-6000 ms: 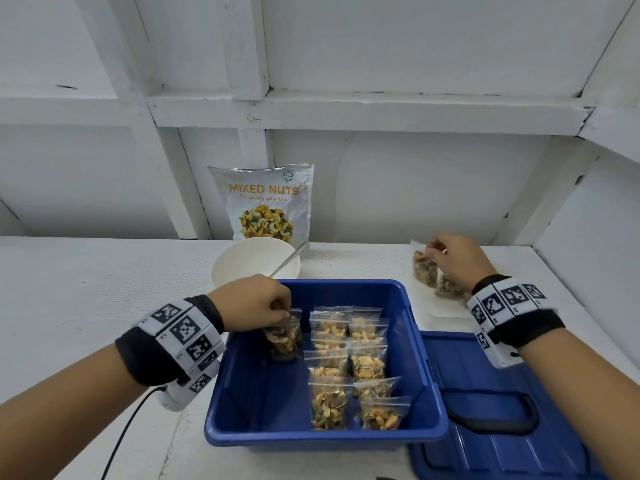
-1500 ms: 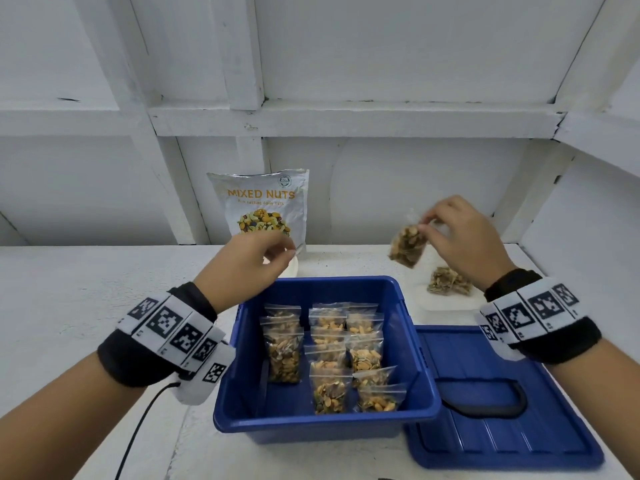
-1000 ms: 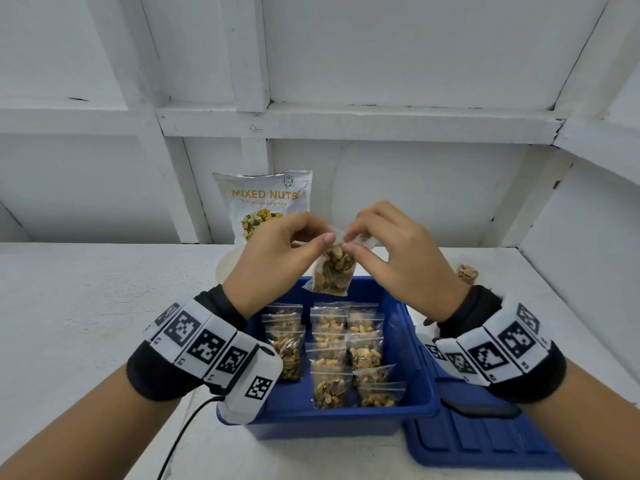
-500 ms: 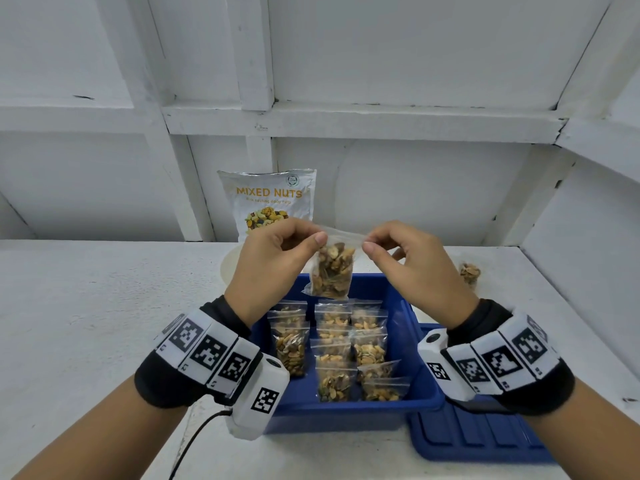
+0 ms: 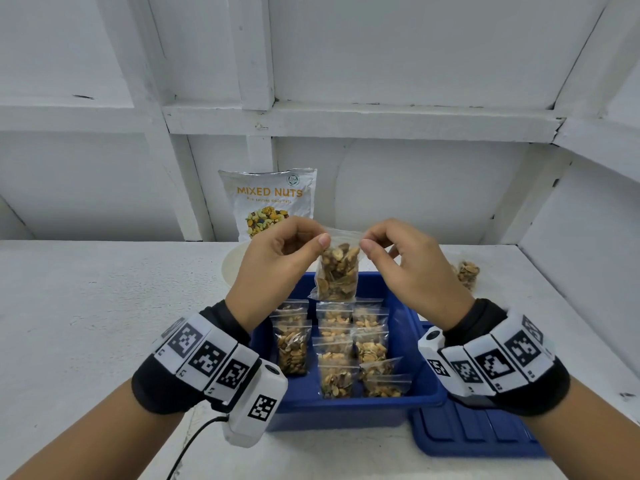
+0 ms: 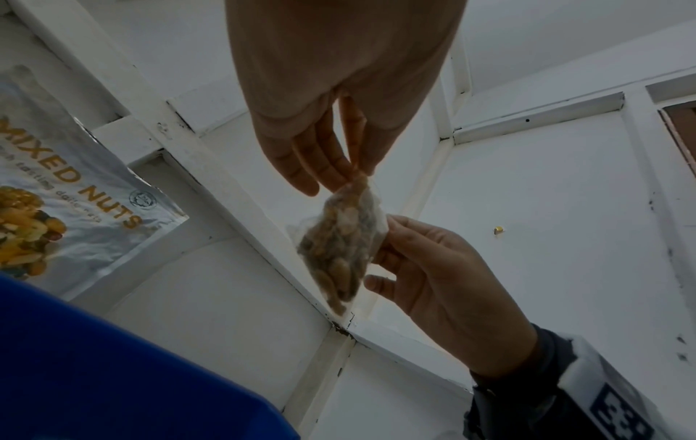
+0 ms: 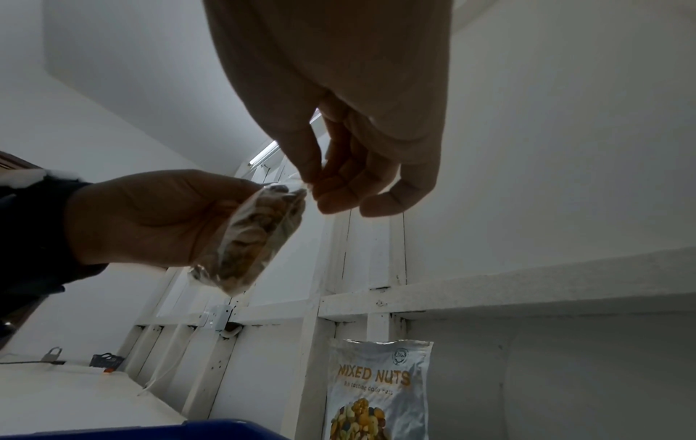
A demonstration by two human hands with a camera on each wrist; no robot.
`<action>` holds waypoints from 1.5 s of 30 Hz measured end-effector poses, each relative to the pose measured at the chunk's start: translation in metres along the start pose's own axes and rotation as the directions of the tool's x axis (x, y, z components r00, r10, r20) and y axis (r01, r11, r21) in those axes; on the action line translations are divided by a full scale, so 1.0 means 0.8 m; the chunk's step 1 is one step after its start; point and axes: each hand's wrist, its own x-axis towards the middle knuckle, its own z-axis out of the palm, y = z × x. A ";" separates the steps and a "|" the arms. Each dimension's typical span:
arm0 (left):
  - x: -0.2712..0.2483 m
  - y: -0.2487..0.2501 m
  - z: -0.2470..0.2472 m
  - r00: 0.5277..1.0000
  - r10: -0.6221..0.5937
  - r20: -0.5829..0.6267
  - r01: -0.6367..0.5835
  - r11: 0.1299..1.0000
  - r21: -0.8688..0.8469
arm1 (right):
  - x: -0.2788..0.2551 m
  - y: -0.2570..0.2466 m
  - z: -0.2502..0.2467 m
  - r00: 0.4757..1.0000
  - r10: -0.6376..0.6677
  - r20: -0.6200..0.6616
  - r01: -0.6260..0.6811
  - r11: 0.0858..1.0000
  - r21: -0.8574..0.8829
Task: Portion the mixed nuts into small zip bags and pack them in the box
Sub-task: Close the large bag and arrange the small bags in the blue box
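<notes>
White-painted boards and beams backed the white table where we worked. Going from the left, our left hand pinched one top corner of a small zip bag of nuts between thumb and forefinger, and our right hand pinched the other top corner the same way, so the bag hung between them just above the far edge of the blue box. Inside the box, filled bags lay in overlapping rows. To the right of the box lay its blue lid, and farther back on the table sat one more filled bag.

We judged the risk to be in the seal: if the zip strip was not pressed fully closed, nuts could spill into the box once the bag was laid down. A slack pinch on thin plastic could also let it drop crookedly onto the rows.

Behind our hands, beyond a pale bowl, stood a silver pouch reading "MIXED NUTS" in orange; the smaller line beneath was too blurred to read surely.
</notes>
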 end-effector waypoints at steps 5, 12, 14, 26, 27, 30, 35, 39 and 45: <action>-0.001 0.003 -0.005 0.994 -0.034 0.105 0.029 0.998 0.054 | 0.000 0.000 0.001 0.999 -0.036 -0.018 0.036 0.999 -0.037; -0.002 -0.006 -0.004 0.997 0.051 0.059 -0.060 0.984 0.166 | -0.006 0.002 0.008 0.999 -0.045 0.025 0.045 0.999 0.012; -0.004 -0.007 -0.002 0.996 0.055 0.066 -0.064 0.985 0.159 | -0.008 0.003 0.010 0.998 -0.052 0.029 0.052 0.998 0.019; -0.003 -0.011 0.004 0.984 0.080 0.161 -0.117 0.964 0.239 | -0.010 0.006 0.009 0.994 -0.104 0.039 0.104 0.994 -0.010; -0.002 -0.011 0.005 0.983 0.097 0.158 -0.137 0.955 0.262 | -0.010 0.005 0.009 0.994 -0.103 0.042 0.104 0.995 -0.009; -0.002 -0.013 0.005 0.978 0.149 0.148 -0.186 0.939 0.287 | -0.009 0.004 0.009 0.994 -0.097 0.050 0.097 0.995 0.005; -0.003 -0.011 0.008 0.975 0.115 0.190 -0.168 0.942 0.290 | -0.008 0.005 0.007 0.993 -0.101 0.063 0.100 0.995 0.022; -0.001 -0.005 0.008 0.964 0.112 0.239 -0.181 0.941 0.288 | -0.009 0.007 0.006 0.991 -0.107 0.080 0.106 0.994 0.015; 0.000 -0.003 0.007 0.946 0.172 0.274 -0.259 0.911 0.322 | -0.010 0.005 0.008 0.987 -0.130 0.096 0.130 0.992 0.004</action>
